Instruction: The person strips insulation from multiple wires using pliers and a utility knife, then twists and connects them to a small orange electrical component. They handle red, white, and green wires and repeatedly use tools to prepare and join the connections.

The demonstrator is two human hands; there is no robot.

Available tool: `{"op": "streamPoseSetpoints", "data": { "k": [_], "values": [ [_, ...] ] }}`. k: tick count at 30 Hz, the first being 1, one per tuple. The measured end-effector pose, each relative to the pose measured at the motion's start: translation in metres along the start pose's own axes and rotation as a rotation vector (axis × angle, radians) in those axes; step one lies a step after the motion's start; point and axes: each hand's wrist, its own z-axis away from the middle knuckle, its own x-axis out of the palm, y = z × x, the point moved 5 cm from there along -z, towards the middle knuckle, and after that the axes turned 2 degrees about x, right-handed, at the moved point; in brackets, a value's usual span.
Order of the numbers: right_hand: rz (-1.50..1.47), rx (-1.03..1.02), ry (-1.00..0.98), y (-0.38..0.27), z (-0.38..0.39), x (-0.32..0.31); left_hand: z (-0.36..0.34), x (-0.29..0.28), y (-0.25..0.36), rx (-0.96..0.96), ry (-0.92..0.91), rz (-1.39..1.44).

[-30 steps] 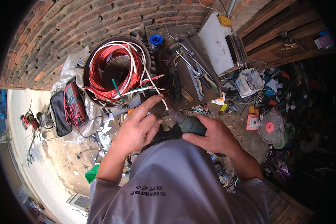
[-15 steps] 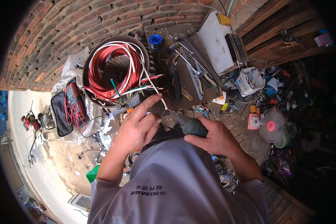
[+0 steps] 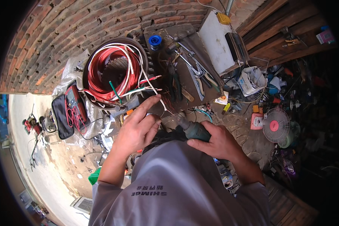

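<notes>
My left hand (image 3: 139,126) is at a white-sleeved wire (image 3: 163,102), one stretched finger lying across it. The underside of that grip is hidden, and the other fingers are curled. In my right hand (image 3: 220,141) is a dark green handheld power tool (image 3: 196,130), fingers wrapped round its body. The tool's grey nose points up and left, close to the wire's thin end; whether they touch I cannot tell. The wire comes from a motor stator housing (image 3: 87,77), in which a coil of red wire (image 3: 97,81) lies with white and green sleeves.
Pliers (image 3: 175,81), wrenches and a hammer lie on the dark bench (image 3: 165,32) beyond my hands, with a blue spool (image 3: 154,40). A red multimeter (image 3: 75,100) in its case lies left. A fan (image 3: 275,126) and clutter stand right; a brick wall (image 3: 101,19) rises behind.
The tool has shifted slightly right and toward me, its nose a little farther from the wire's end. My left hand keeps nearly the same pose. The whole view has shifted slightly.
</notes>
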Motion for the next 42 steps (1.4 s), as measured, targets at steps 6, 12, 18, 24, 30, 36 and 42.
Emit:
{"op": "streamPoseSetpoints", "data": {
  "k": [6, 12, 18, 24, 30, 36, 42],
  "values": [
    [-0.033, -0.018, 0.002, 0.007, 0.004, 0.002, -0.001, 0.0, 0.002, 0.004, 0.009, -0.006],
    [-0.035, -0.022, 0.001, 0.007, 0.007, -0.001, 0.001, 0.003, 0.0, -0.003, -0.005, 0.005],
    [-0.034, -0.027, -0.002, 0.008, 0.009, -0.001, 0.001, 0.002, 0.001, -0.022, -0.016, 0.022],
    [-0.035, -0.023, 0.008, 0.012, 0.011, -0.001, 0.001, 0.004, 0.0, -0.012, 0.003, -0.005],
    [-0.048, -0.009, 0.008, 0.015, 0.014, -0.001, 0.0, 0.004, 0.001, 0.004, 0.026, -0.033],
    [-0.061, -0.013, 0.003, 0.018, 0.016, 0.0, 0.0, 0.004, 0.001, -0.005, 0.028, -0.029],
    [-0.099, -0.005, -0.015, 0.015, 0.017, -0.003, 0.0, 0.004, 0.003, -0.005, 0.032, -0.053]
  ]
}}
